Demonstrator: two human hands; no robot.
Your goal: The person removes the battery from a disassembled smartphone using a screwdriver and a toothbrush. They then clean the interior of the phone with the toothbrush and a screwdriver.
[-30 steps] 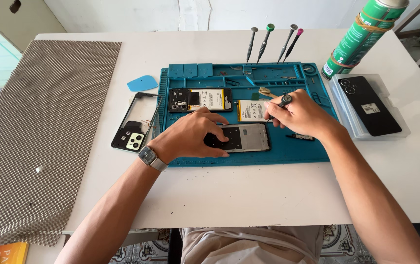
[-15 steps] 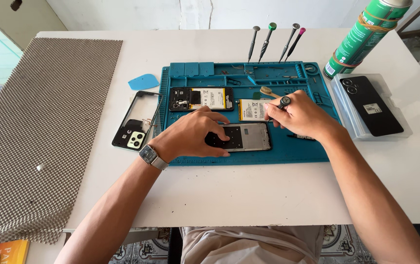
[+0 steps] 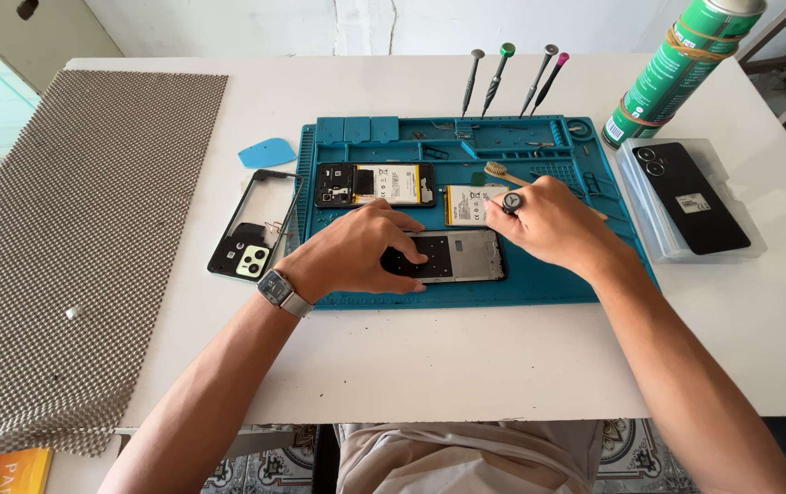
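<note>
A dark phone frame point(image 3: 462, 256) with a silver plate lies on the blue repair mat point(image 3: 539, 285). My left hand point(image 3: 352, 254) presses down on the frame's left end, with a watch on its wrist. My right hand point(image 3: 553, 224) is closed on a small screwdriver with a round black cap point(image 3: 510, 202), held upright at the frame's upper right corner. Its tip is hidden by my fingers. Behind the frame lie an opened phone point(image 3: 373, 185) with its board showing and a loose battery point(image 3: 469, 204).
A bamboo brush point(image 3: 495, 171) lies behind my right hand. Several screwdrivers point(image 3: 512, 78) stand along the mat's far edge. A green spray can point(image 3: 677, 69) and a black phone on a clear case point(image 3: 690, 197) sit at right. A back cover point(image 3: 248, 249), blue pick point(image 3: 267, 153) and grey mesh mat point(image 3: 73, 256) lie left.
My right hand with the screwdriver has shifted a little to the left and toward me, nearer the frame's corner. My left hand stays pressed on the frame.
</note>
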